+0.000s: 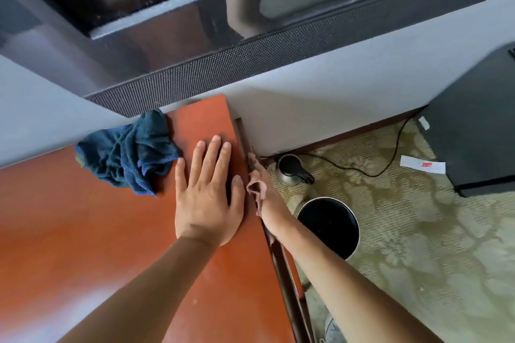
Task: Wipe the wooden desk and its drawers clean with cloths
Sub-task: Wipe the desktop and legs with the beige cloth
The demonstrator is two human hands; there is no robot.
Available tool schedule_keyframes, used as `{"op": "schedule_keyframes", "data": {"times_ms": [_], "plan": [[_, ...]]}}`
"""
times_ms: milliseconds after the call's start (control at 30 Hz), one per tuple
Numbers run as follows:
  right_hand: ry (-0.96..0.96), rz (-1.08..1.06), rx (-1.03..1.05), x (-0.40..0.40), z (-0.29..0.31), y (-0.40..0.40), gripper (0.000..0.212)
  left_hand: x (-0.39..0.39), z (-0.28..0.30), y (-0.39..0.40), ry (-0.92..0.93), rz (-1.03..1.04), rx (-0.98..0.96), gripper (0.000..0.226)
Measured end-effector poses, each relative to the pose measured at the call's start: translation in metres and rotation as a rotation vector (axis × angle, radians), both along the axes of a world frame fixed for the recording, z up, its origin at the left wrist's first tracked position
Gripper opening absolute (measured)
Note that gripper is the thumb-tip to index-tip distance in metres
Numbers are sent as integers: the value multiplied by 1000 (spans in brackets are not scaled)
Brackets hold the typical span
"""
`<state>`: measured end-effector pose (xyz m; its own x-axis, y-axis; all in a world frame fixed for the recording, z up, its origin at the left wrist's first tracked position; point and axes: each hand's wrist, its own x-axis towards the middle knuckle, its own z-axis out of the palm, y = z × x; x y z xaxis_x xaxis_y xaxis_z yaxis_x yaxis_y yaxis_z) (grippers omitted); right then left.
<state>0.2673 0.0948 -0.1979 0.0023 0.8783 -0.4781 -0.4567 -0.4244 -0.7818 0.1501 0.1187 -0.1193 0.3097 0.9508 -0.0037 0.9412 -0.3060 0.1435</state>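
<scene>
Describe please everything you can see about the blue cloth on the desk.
The blue cloth is dark blue-teal, soft like terry or microfibre, with a stitched hem showing along its folds. It lies crumpled in a loose heap, not spread out, on the wooden desk at its far edge, against the pale wall. No hand holds it; the left hand rests flat just beside it.
</scene>
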Motion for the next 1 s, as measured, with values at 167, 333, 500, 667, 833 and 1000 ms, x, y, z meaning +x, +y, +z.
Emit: {"op": "schedule_keyframes", "data": {"times_ms": [167, 333, 500, 667, 833, 1000], "plan": [[-121, 35, 26, 5, 16, 60, 17, 0, -2, 0, -23, 2, 7, 66], [-253, 28, 195, 10, 45, 89, 19, -1, 0, -1, -13, 8, -12, 66], [-334, 57, 162, 5, 47, 53, 47, 0, 1, 0, -2, -16, -20, 72], [-332, 49, -54, 8, 41, 36, 21, 0, 0, 0, -2, 1, -28, 69], [-321, -21, -84, 1, 67, 102, 41, 0, 1, 1, 4, -3, -53, 70], [-336, -99, -31, -1, 73, 134, 39, 0, 1, 2, 0, -2, -66, 70]]}}
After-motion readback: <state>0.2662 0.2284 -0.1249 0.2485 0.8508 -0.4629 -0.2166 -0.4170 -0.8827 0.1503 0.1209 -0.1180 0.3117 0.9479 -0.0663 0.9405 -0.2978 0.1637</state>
